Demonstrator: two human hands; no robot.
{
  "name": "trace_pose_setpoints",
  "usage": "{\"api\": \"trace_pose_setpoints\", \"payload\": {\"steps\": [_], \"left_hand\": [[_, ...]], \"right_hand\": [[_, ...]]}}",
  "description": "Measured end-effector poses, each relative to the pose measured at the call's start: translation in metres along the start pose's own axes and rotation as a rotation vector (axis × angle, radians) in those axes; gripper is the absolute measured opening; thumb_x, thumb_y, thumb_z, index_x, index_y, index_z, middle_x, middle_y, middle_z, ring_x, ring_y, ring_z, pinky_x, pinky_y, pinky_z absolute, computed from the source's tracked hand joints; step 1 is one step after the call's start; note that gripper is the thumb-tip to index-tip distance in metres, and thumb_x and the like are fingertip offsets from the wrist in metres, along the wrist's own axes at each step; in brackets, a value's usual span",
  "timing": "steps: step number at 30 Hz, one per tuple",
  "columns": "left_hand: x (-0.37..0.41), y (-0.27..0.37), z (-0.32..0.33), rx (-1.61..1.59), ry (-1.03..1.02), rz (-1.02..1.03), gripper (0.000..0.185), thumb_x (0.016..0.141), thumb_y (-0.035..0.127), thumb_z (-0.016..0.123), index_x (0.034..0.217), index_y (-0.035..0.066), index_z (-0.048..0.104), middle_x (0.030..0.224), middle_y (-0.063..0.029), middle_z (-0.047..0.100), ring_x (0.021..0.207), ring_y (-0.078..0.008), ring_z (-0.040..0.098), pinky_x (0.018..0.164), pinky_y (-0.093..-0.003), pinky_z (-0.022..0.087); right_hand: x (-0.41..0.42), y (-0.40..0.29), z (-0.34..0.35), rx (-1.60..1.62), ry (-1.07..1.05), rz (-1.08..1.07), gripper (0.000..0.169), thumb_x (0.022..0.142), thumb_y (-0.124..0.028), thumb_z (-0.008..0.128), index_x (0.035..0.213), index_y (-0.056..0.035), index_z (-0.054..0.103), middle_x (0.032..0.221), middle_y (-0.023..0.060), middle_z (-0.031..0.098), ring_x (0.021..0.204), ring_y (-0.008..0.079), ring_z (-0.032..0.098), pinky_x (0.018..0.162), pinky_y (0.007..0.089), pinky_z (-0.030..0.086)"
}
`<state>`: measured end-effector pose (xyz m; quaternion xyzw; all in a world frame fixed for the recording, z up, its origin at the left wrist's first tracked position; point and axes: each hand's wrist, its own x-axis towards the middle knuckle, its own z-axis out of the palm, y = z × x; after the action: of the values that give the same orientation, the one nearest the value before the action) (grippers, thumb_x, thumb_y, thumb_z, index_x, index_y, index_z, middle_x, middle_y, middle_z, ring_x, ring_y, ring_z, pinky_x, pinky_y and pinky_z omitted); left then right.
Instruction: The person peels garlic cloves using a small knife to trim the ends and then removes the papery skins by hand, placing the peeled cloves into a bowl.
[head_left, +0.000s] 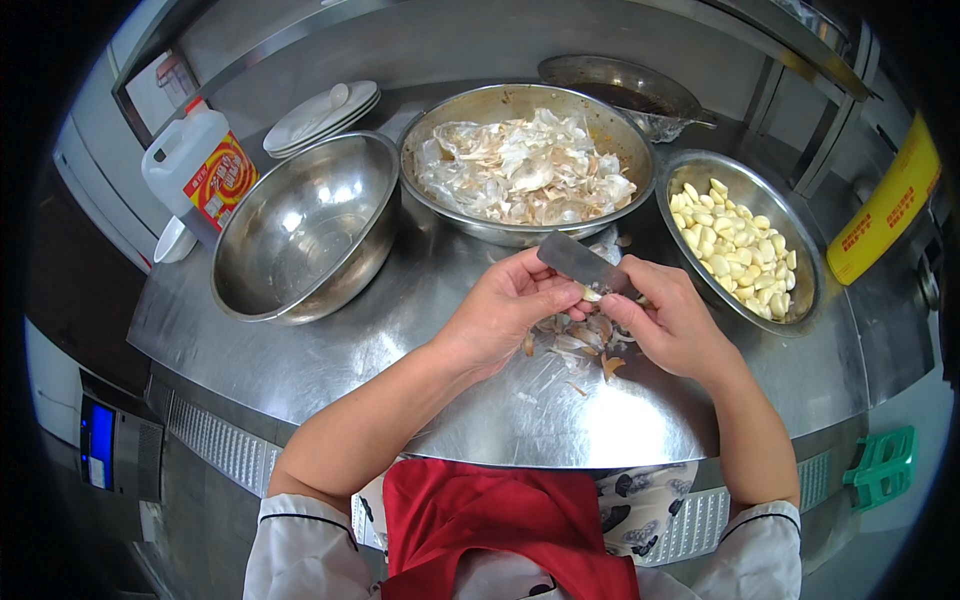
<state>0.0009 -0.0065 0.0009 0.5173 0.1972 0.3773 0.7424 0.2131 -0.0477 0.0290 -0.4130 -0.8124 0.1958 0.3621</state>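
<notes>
My left hand (501, 315) pinches a garlic clove (591, 294) between thumb and fingers. In my right hand (667, 319) is a small flat-bladed knife (576, 261), its dark blade pointing left above the clove. The knife's handle is hidden inside my fingers, and my right thumb presses near the clove. Under both hands, loose garlic skins (581, 337) are scattered on the steel table. To the right, a steel bowl (808, 300) holds many peeled garlic cloves (739, 247). Straight ahead, a wide steel basin (525, 234) is heaped with papery garlic skins (525, 169).
A tilted steel bowl (307, 217) stands at the left. Behind it are stacked white plates (319, 120) with a spoon (339, 95) and a plastic jug (202, 161). A dark wok-like pan (637, 75) sits at the back. A yellow bag or cylinder (885, 202) borders the right side.
</notes>
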Motion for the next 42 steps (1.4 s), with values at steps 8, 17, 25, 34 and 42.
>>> {"api": "trace_pose_setpoints", "payload": {"steps": [8, 17, 25, 34, 42], "left_hand": [[-0.001, 0.000, 0.001, -0.006, -0.014, -0.011, 0.019, 0.092, 0.002, 0.060, 0.110, 0.001, 0.061, 0.093, -0.0063, 0.067, 0.085, -0.0112, 0.062, 0.081, -0.0261, 0.051], [-0.001, 0.003, 0.001, -0.117, 0.045, -0.084, 0.012, 0.093, 0.007, 0.061, 0.104, 0.003, 0.059, 0.100, -0.0069, 0.062, 0.090, -0.0136, 0.059, 0.082, -0.0281, 0.049], [0.002, -0.003, -0.011, -0.267, 0.052, -0.064, 0.017, 0.096, 0.009, 0.057, 0.111, 0.002, 0.057, 0.104, -0.0077, 0.063, 0.092, -0.0141, 0.061, 0.084, -0.0271, 0.050], [0.002, 0.001, -0.002, -0.177, 0.035, -0.020, 0.023, 0.095, 0.006, 0.058, 0.117, 0.002, 0.057, 0.111, -0.0087, 0.064, 0.096, -0.0152, 0.062, 0.089, -0.0279, 0.050], [0.002, -0.002, 0.001, 0.016, 0.016, 0.135, 0.025, 0.094, 0.006, 0.059, 0.118, 0.001, 0.056, 0.110, -0.0076, 0.063, 0.097, -0.0137, 0.061, 0.091, -0.0285, 0.049]], "right_hand": [[-0.001, -0.001, 0.000, -0.114, 0.036, -0.080, 0.020, 0.088, -0.016, 0.062, 0.078, -0.0013, 0.053, 0.066, 0.0145, 0.055, 0.059, 0.0325, 0.056, 0.053, 0.0385, 0.041], [-0.002, -0.007, 0.006, -0.161, 0.035, -0.174, 0.016, 0.082, -0.011, 0.066, 0.078, -0.0018, 0.054, 0.067, 0.0136, 0.055, 0.058, 0.0339, 0.056, 0.052, 0.0395, 0.042], [0.000, -0.008, 0.001, -0.044, 0.163, -0.013, 0.012, 0.086, -0.007, 0.064, 0.084, 0.0010, 0.054, 0.072, 0.0130, 0.056, 0.061, 0.0262, 0.059, 0.052, 0.0336, 0.043], [0.000, -0.005, 0.005, 0.202, 0.139, 0.141, 0.018, 0.088, -0.001, 0.058, 0.105, 0.0025, 0.054, 0.085, 0.0109, 0.059, 0.073, 0.0149, 0.059, 0.060, 0.0290, 0.049], [0.000, -0.006, 0.001, 0.201, 0.040, 0.146, 0.019, 0.090, -0.010, 0.063, 0.102, 0.0034, 0.059, 0.086, 0.0098, 0.064, 0.073, 0.0127, 0.061, 0.060, 0.0261, 0.051]]}}
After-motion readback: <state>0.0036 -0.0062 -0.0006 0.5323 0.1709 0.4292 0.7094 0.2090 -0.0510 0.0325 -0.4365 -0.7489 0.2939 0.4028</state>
